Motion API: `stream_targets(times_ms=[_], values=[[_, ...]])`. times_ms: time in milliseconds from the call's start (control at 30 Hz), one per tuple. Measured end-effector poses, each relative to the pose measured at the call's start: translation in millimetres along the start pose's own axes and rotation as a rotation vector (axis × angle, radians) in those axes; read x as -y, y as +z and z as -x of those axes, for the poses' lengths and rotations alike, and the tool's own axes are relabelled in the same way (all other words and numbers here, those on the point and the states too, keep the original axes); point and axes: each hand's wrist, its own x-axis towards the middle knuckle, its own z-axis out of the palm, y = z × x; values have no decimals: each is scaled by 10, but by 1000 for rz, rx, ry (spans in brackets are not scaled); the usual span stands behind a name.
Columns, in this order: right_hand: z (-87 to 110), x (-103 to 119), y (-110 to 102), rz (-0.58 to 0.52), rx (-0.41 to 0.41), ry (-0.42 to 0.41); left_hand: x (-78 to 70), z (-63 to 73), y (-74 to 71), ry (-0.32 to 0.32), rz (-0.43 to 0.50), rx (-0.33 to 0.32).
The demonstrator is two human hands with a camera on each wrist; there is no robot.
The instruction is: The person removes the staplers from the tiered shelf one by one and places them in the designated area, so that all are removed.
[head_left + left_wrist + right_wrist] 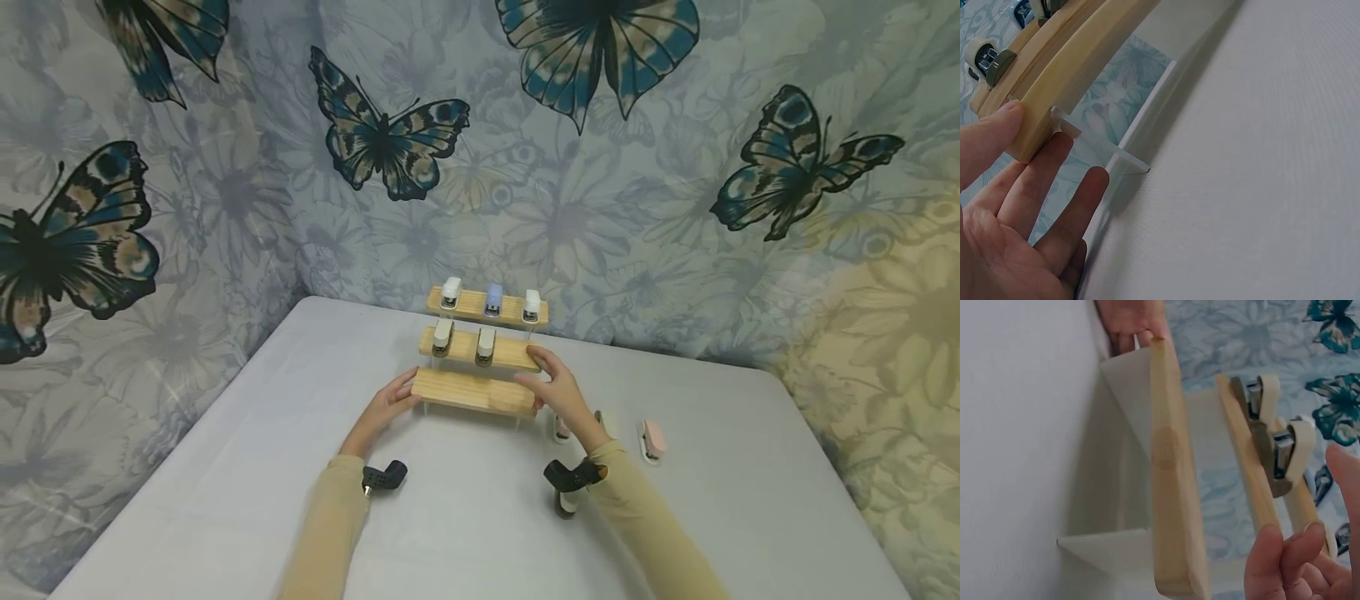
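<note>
A three-tier display stand with wooden shelves stands on the table, small staplers on its upper two tiers. My left hand pinches the left end of the lowest shelf, thumb on top and fingers below. At the stand's right side is my right hand, its fingertips at the end of the middle shelf and the thumb raised apart. Two cream staplers with dark bases sit on that middle shelf. White staplers flank a blue stapler on the top shelf.
On the white table, a pink stapler lies right of my right hand. Another pink stapler is partly hidden by that hand. A dark-based stapler lies below the right wrist camera. Butterfly-patterned cloth hangs behind the table.
</note>
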Motion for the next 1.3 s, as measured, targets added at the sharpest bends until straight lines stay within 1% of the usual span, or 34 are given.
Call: stream_targets(times_ms=[133,167,233,300,367,467,533,633,833,900,967,1100,1167,1300], values=[[-79,-23,108,-27,-45,41,-6,13,10,4,4,3],[-102,-12,135,-35,-51,49,-38,24,15,1,11,6],[-130,62,186,-43,-50,68,-111,51,26,-5,16,16],[-174,100,227,-49,-34,76,-118,48,22,-9,28,23],[-215,128,258,-64,-13,74,-116,44,22,-13,31,23],[-284,122,294,-128,-4,82,-16,7,5,-5,17,6],[-314,140,316,-179,-9,95,-8,8,6,-3,4,-1],[-351,175,362,-225,-14,126,1,4,-2,-7,-2,-6],[-409,210,455,-261,36,172,2,1,-22,-45,21,-1],[-422,215,475,-268,42,170,-2,-1,-19,-46,13,8],[-433,218,492,-277,29,159,-12,-5,-13,-40,5,13],[-443,211,520,-293,-12,116,-52,-2,7,-31,-15,-5],[-439,201,535,-308,-32,113,-62,1,14,-26,-16,-9],[-427,174,552,-326,-45,114,-51,9,16,-12,-25,-5]])
